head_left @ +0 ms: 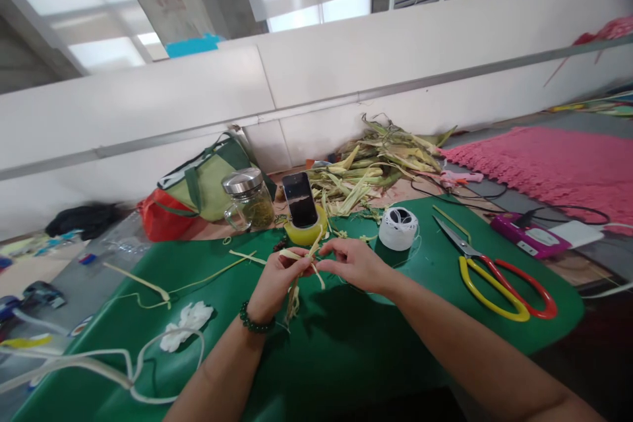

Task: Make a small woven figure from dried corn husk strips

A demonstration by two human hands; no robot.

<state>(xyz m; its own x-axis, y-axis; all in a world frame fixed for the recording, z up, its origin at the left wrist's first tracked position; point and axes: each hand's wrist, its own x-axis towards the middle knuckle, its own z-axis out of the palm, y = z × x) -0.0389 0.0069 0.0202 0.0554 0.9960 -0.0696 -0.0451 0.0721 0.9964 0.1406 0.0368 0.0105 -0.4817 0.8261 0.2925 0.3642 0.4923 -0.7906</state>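
Observation:
My left hand (pixel 277 275) pinches a small bundle of pale corn husk strips (pixel 293 302); frayed ends hang below the fingers and lighter strips stick out above. A bead bracelet (pixel 254 322) circles the left wrist. Close on the right, my right hand (pixel 357 265) has thumb and forefinger brought together at the end of a husk strip that bends out of the bundle. The exact fingertip contact is small and partly hidden. Behind the hands, a phone (pixel 299 201) leans upright in a yellow holder (pixel 307 233). A white spool of thread (pixel 397 231) stands beyond the right hand.
Scissors (pixel 487 270) with red and yellow handles lie right on the green mat (pixel 366 349). At the back are a lidded glass jar (pixel 250 201), a green bag (pixel 212 188) and piled husks (pixel 386 151). White tubing (pixel 113 376), crumpled tissue (pixel 188 324) and a purple power strip (pixel 529 236) lie around.

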